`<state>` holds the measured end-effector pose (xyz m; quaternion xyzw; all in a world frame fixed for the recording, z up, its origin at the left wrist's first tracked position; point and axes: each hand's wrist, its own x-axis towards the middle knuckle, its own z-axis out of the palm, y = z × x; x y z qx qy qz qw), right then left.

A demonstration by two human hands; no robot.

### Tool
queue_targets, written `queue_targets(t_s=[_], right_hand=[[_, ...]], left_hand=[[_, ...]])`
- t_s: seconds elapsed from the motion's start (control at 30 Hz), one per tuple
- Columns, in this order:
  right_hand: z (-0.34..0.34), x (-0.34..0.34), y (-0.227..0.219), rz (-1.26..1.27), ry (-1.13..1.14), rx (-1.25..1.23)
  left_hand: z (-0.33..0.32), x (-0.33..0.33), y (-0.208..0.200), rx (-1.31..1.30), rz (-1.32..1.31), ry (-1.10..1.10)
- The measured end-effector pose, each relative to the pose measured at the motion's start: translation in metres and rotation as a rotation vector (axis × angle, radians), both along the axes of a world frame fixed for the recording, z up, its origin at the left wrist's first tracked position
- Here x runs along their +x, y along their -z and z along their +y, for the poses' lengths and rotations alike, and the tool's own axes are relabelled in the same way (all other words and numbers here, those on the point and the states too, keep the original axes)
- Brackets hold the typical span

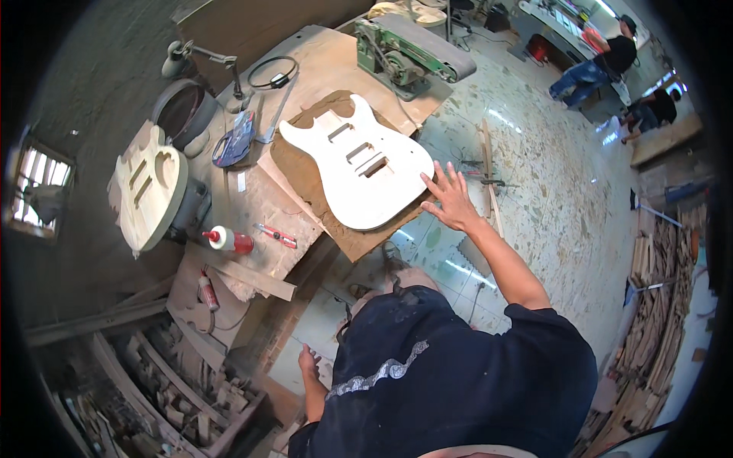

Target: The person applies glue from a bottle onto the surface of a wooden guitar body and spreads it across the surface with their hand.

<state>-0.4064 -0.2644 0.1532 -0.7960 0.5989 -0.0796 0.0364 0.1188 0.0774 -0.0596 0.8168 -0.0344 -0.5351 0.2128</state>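
A pale, unpainted electric guitar body (382,195) with cut-out cavities lies flat on a brown sheet (305,172) at the workbench's near corner. My right hand (452,200) is open, fingers spread, with its fingertips at the right edge of the body. Low beside my torso hangs my left hand (309,362), away from the bench. Its fingers look loosely apart and I see nothing in them, though it is small and partly shaded.
Left on the bench (267,252) are another guitar body (153,191), a glue bottle (229,240), a red cutter (276,236) and a lamp (177,59). A green belt sander (412,57) stands at the back. Wood offcuts (191,397) fill the lower left. Two people (603,61) are at far right.
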Motion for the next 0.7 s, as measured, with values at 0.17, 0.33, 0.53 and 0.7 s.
queue_targets(t_s=[0.17,0.33,0.53,0.7], right_hand=[[-0.021,-0.003,0.003,-0.085,0.136,0.063],[-0.046,0.006,0.008,-0.029,0.25,0.092],[-0.04,0.03,0.018,-0.027,0.224,0.099],[-0.012,0.045,0.017,0.047,0.097,0.122]], left_hand=[[-0.03,0.022,-0.018,-0.014,-0.033,0.063],[-0.045,0.029,-0.036,-0.033,-0.08,0.105],[-0.022,0.02,-0.018,-0.004,-0.034,0.083],[-0.02,0.003,-0.005,0.071,0.018,0.234]])
